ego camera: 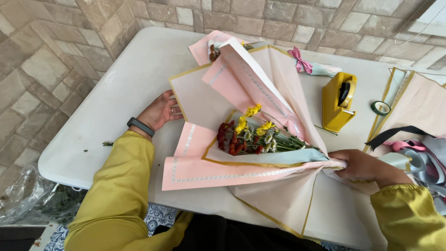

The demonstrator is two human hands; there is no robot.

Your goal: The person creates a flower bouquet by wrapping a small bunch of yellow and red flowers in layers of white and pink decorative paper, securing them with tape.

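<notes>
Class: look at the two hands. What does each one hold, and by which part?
The right hand grips the bouquet by its gathered stem end. The left hand holds nothing, resting flat on the wrapping paper's edge.

On the white desk (139, 60) lies a bouquet of red and yellow flowers (246, 135) wrapped in pink and cream paper (241, 88). The right hand (364, 166) closes its grip around the gathered paper at the stems, on the right. The left hand (160, 111) rests flat, fingers spread, on the paper's left edge. Farther right stands a yellow tape dispenser (338, 101), with a small tape roll (380, 108) just beside it.
</notes>
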